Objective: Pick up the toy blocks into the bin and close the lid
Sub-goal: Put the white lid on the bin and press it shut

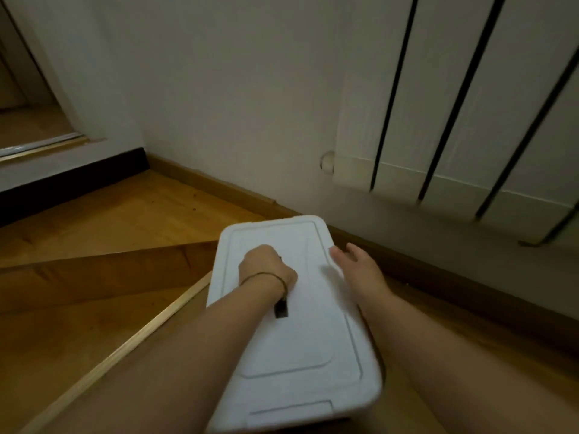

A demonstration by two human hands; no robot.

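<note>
Shows a white lid [300, 324] lying flat over the bin (its body hidden beneath) on the wooden floor [103, 220], near centre, just beside the skirting board [219, 184] of the far wall. Catches the left hand [266, 267] at mid-lid, grip clenched, fingers curled into the dark handle slot [281, 310], a thin band [266, 275] round the wrist. Places the right hand [357, 267] at the lid's right edge, grip released, fingers loose. Takes in a white radiator [470, 120] far right.

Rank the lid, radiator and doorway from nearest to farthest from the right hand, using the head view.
1. lid, directly beside the right hand, on its left.
2. radiator, on the wall ahead, to the right.
3. doorway, far left.
</note>
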